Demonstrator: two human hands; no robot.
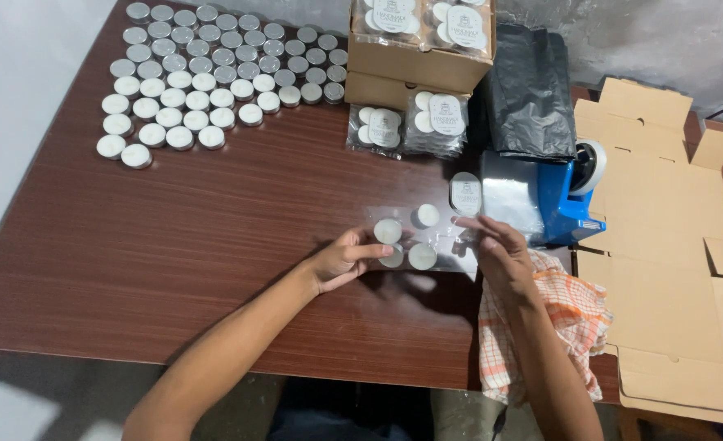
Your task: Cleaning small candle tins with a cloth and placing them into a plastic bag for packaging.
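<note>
Surface: dark reddish-brown wooden table (174, 245), long edge toward the person, filling most of the head view. Pale wall at the left and a grey mottled wall behind; light floor below the near edge.

Right end of table: flattened brown cardboard box blanks (664, 237), unfolded, overlapping one another. Behind centre: stacked cardboard cartons (415, 61), the top one open and holding clear packs with round labels. A crumpled black plastic bag (529, 90) lies just beside the cartons.

Far left: a large block of tealight candles (206, 69) in close rows, white wax up at the near side, metal cups showing at the far side. Well apart from the hands.

Blue tape dispenser (570, 192) with its roll sits between the black bag and the box blanks, close to the right hand. An orange-and-white checked cloth (557, 327) hangs over the near edge under the right forearm. Two filled clear packs (406, 122) lie in front of the cartons.

Centre: clear plastic pouch (423, 237) flat on the table, four tealights inside or on it; exact containment not resolvable. A round label (465, 193) lies at its far right corner.

Left hand (341, 261): thumb and fingers pinching one tealight (388, 231) at the pouch's left edge. Right hand (496, 249): fingers extended, pressing the pouch's right edge; whether it is gripping, cannot tell.
</note>
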